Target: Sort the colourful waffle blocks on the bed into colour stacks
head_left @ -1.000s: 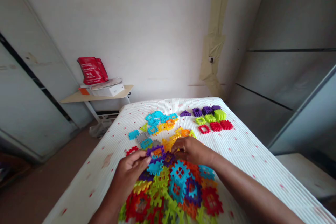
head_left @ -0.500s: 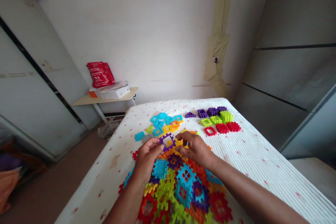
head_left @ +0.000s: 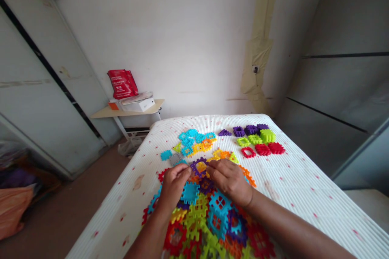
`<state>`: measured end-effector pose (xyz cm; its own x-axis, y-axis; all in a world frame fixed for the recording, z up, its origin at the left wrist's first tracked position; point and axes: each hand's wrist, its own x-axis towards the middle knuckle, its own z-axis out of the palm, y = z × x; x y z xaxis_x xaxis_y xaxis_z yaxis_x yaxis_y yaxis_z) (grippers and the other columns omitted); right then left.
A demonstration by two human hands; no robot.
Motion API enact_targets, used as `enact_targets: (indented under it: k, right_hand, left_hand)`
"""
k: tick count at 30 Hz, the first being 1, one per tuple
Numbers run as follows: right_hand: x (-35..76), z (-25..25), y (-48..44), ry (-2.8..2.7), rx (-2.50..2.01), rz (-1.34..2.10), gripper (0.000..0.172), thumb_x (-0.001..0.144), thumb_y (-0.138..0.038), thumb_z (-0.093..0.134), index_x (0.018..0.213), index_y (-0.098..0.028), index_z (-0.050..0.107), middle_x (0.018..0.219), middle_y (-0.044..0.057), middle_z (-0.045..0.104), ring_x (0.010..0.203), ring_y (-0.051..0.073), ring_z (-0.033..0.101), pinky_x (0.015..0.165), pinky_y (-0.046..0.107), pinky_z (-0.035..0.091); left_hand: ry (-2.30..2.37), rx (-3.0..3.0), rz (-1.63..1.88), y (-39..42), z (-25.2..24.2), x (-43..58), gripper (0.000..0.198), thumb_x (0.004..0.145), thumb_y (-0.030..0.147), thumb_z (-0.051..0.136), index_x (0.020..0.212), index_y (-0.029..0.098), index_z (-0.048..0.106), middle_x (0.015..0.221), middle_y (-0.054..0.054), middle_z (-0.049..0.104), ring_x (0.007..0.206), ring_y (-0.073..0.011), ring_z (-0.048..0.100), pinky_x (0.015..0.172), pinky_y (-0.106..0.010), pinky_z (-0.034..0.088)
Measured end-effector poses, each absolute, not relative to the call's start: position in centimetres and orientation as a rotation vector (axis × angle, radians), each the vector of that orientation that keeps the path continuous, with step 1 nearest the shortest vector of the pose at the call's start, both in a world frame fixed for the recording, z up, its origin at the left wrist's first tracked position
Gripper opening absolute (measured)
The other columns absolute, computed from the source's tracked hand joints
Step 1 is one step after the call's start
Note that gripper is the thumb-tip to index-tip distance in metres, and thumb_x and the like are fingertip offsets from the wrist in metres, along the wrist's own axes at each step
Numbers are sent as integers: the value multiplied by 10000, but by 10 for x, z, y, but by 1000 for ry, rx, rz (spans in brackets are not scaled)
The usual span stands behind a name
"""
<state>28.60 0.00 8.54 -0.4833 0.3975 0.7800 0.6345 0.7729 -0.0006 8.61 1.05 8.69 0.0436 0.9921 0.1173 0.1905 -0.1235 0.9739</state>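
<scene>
Between my hands is a purple square frame piece point(head_left: 199, 166), held above a heap of coloured plastic pieces. My left hand point(head_left: 176, 180) pinches its left edge between thumb and fingers. At its right edge my right hand point(head_left: 226, 176) is closed, with fingertips on the purple frame. Under and in front of my hands lie blue point(head_left: 191, 193), green point(head_left: 199, 206), red, orange and purple interlocking pieces. A dark purple piece point(head_left: 206, 185) sits just below the held frame.
At the table's back right are stacks of purple point(head_left: 251, 130), green point(head_left: 268, 136) and red pieces point(head_left: 276, 148). Blue pieces point(head_left: 192, 134) cluster further left, by orange and yellow ones. A side table point(head_left: 101, 112) with a red bag point(head_left: 121, 83) stands beyond.
My right hand has closed in on the purple frame's right edge; before, its fingers were apart beside the frame. The whole view has shifted slightly, moving the scene to the right.
</scene>
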Motion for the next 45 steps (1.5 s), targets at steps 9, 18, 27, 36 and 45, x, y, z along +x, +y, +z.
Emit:
enact_targets:
  k: [9, 18, 27, 36, 45]
  right_hand:
    - [277, 82, 0, -2209, -740, -198, 179, 894, -188, 465, 995, -182, 613, 950, 97, 641, 847, 172, 579, 743, 313, 483]
    - [279, 93, 6, -2215, -840, 119, 389, 812, -269, 598, 1192, -210, 539, 1223, 105, 561, 1052, 213, 510, 876, 390, 449]
    - [295, 102, 21, -2280, -824, 106, 437, 788, -208, 615, 1216, -206, 525, 1178, 104, 582, 1081, 198, 512, 902, 360, 435]
    - [430, 117, 148, -2185, -1591, -80, 383, 655, -78, 654, 1036, -114, 653, 1010, 116, 662, 964, 215, 592, 870, 312, 439]
    - [445, 109, 185, -2293, -1965, -29, 426, 666, -100, 648, 1087, -168, 657, 1044, 75, 674, 905, 189, 622, 771, 231, 454]
  left_hand:
    - [1209, 1362, 1169, 11, 87, 84, 316, 699, 462, 619, 640, 155, 570, 499, 43, 468, 475, -97, 409, 478, -215, 308]
    - [1197, 1411, 1101, 13, 80, 78, 321, 715, 461, 605, 641, 150, 577, 516, 33, 476, 489, -96, 402, 480, -211, 307]
    - [1272, 1511, 1075, 12, 93, 79, 386, 670, 543, 601, 643, 159, 630, 536, 9, 531, 520, -130, 458, 493, -224, 357]
    - [1471, 1424, 1298, 32, 72, 48, 455, 646, 549, 635, 839, 140, 679, 648, -23, 649, 655, -195, 586, 628, -265, 465]
    - [1414, 1872, 1179, 31, 71, 57, 286, 730, 468, 581, 759, 207, 695, 774, -34, 695, 745, -209, 633, 671, -278, 498]
